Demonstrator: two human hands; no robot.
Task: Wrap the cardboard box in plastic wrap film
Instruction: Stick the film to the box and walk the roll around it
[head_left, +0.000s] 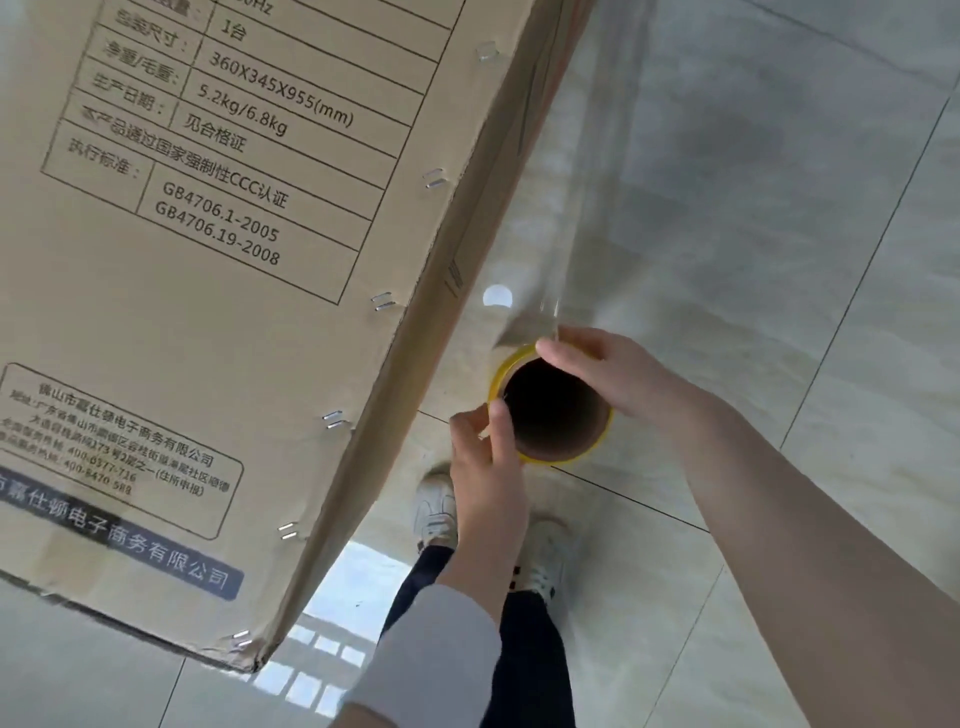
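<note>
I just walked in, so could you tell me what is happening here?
A person stands beside a tall cardboard box on a tiled floor, holding the end of a plastic wrap roll with both hands: left hand on the near rim, right hand on the far rim. Clear film stretches from the roll alongside the box.

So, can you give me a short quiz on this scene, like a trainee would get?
1. True or false: the left hand and right hand both hold the film roll.
2. The roll's end rim is: A red, B yellow, C blue.
3. Fill in: a row of metal ___ runs along an edge of the cardboard box.
Key: 1 true; 2 B; 3 staples.
</note>
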